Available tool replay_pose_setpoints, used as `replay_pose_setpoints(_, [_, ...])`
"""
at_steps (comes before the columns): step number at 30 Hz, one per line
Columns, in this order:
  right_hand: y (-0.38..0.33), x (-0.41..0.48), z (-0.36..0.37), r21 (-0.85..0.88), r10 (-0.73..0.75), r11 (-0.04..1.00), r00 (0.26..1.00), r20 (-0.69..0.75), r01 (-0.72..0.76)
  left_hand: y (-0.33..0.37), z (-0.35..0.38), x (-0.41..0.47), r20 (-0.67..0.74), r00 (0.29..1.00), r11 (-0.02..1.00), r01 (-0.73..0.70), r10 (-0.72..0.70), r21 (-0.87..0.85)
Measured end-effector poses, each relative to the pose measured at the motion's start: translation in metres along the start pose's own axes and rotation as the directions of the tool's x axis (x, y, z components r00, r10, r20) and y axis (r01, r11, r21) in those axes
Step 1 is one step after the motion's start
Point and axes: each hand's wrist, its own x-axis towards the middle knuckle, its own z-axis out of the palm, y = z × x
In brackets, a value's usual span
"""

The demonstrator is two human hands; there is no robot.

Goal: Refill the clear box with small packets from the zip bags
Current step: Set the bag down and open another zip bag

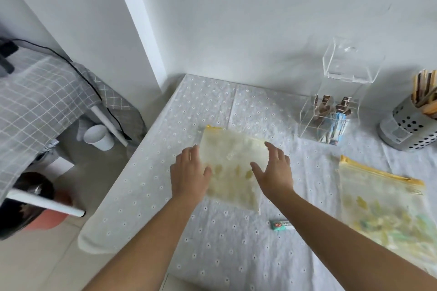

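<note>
A translucent zip bag (233,160) with a yellow zipper lies flat in the middle of the table. My left hand (189,172) rests on its left edge, and my right hand (275,170) lies on its right side, fingers spread; neither grips it. A second, fuller zip bag (383,205) with yellow and green packets lies at the right. The clear box (326,118) stands behind, lid raised, holding brown and blue packets. One green packet (281,225) lies loose on the cloth near my right forearm.
A perforated metal cup (411,127) with wooden sticks stands at the far right. The table (165,196) has a white eyelet cloth and meets the wall at the back. Left of it are a checked cloth, a white cup (98,136) and a dark bin on the floor.
</note>
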Motion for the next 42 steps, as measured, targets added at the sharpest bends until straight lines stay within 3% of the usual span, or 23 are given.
replay_pose_setpoints(2, [-0.003,-0.006,0.008,-0.154,-0.205,0.963,0.973,0.106,0.220,0.005,0.006,-0.005,0.016,0.981,0.980,-0.194,0.193,0.052])
replay_pose_setpoints(4, [-0.002,-0.010,0.020,-0.268,-0.274,0.900,0.924,0.265,0.344,0.006,0.019,-0.007,0.154,0.940,0.943,-0.321,0.306,0.086])
replay_pose_setpoints(7, [0.008,-0.008,0.036,-0.356,-0.236,0.849,0.883,0.406,0.391,-0.004,0.038,-0.009,0.343,0.891,0.927,-0.355,0.298,0.118])
replay_pose_setpoints(18, [0.012,-0.003,0.024,-0.392,-0.204,0.817,0.849,0.487,0.422,0.000,0.026,-0.002,0.490,0.833,0.922,-0.363,0.255,0.137])
replay_pose_setpoints(23, [0.033,-0.005,-0.033,-0.300,-0.179,0.910,0.923,0.342,0.287,0.041,0.004,0.007,0.456,0.825,0.895,-0.430,0.334,0.122])
replay_pose_setpoints(31, [0.145,-0.003,-0.148,-0.365,0.072,0.931,0.986,0.150,-0.013,0.176,0.018,0.006,0.436,0.724,0.777,-0.624,0.535,0.083])
replay_pose_setpoints(36, [0.210,0.008,-0.189,-0.412,0.148,0.909,0.976,0.158,-0.071,0.252,0.057,-0.006,0.507,0.679,0.758,-0.648,0.531,0.076])
replay_pose_setpoints(42, [0.262,0.031,-0.195,-0.400,0.122,0.916,0.965,0.232,-0.020,0.298,0.112,-0.020,0.574,0.671,0.795,-0.604,0.469,0.056])
